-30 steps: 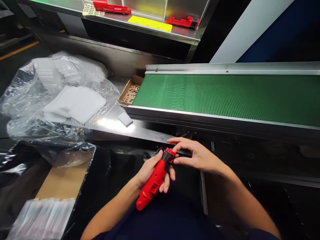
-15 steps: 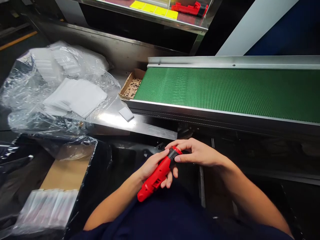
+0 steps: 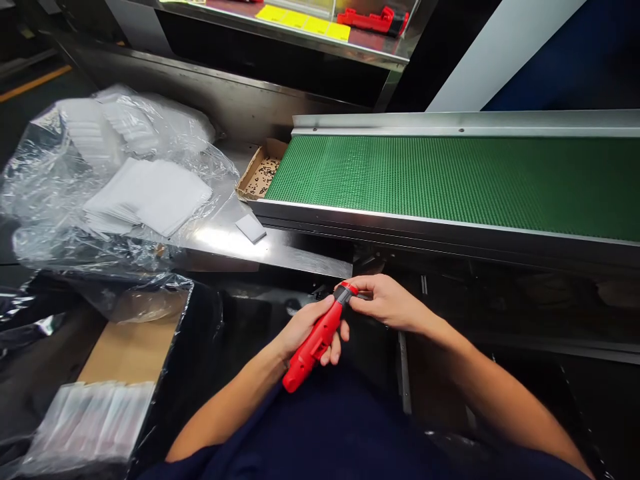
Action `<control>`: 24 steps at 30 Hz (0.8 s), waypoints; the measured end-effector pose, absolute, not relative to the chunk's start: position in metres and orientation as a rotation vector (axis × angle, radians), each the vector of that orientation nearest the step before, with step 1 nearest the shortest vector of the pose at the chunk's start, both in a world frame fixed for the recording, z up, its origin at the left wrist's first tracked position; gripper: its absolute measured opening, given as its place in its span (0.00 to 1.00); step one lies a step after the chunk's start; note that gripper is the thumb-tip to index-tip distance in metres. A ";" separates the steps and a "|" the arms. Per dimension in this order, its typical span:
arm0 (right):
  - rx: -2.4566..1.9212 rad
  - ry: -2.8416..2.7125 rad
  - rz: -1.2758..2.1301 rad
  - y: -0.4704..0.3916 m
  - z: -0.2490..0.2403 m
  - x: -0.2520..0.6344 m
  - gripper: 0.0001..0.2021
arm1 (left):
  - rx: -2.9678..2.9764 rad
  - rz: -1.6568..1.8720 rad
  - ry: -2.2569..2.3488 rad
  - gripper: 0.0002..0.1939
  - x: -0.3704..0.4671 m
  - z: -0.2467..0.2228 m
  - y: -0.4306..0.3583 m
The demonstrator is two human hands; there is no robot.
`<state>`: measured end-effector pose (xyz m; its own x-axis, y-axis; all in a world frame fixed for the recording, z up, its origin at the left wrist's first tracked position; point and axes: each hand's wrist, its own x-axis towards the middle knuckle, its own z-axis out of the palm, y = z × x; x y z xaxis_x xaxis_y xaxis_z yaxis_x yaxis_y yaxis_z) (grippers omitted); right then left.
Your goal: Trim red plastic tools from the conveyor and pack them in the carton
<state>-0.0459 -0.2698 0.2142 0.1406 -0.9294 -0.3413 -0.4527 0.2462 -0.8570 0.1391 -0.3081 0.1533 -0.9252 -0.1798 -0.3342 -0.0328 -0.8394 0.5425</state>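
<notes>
A red tool-like body with a black and red collar at its upper end lies tilted in my left hand, whose fingers wrap round it from below. My right hand has its thumb and fingers closed on the collar end, from the right. Both hands are in front of my dark blue shirt, below the metal ledge. What lies under the right fingertips is partly hidden.
A green conveyor belt runs to the right, with a cardboard tray at its left end. White sheets in clear plastic lie left. A box holds bagged pieces. Another red piece is on the shelf.
The red body has turned more upright, its lower end moving right and up. The fingers of my right hand have shifted slightly at the collar. The view has moved a little.
</notes>
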 end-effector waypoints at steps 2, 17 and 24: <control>-1.425 1.623 -0.579 -0.267 0.212 -0.042 0.09 | 0.587 -2.847 -0.879 0.31 0.139 0.152 -0.308; -1.090 1.343 -0.835 -0.272 0.219 -0.055 0.15 | -0.050 -3.082 -0.356 0.25 0.152 0.135 -0.313; -1.759 1.572 -0.796 -0.269 0.240 -0.041 0.09 | -0.045 -2.732 -0.591 0.28 0.184 0.141 -0.315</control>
<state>-0.0412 -0.2686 0.2404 0.1012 -0.9946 0.0223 -0.6067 -0.0795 -0.7909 0.1835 -0.3148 0.1414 -0.9403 -0.3248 0.1019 0.3379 -0.8540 0.3956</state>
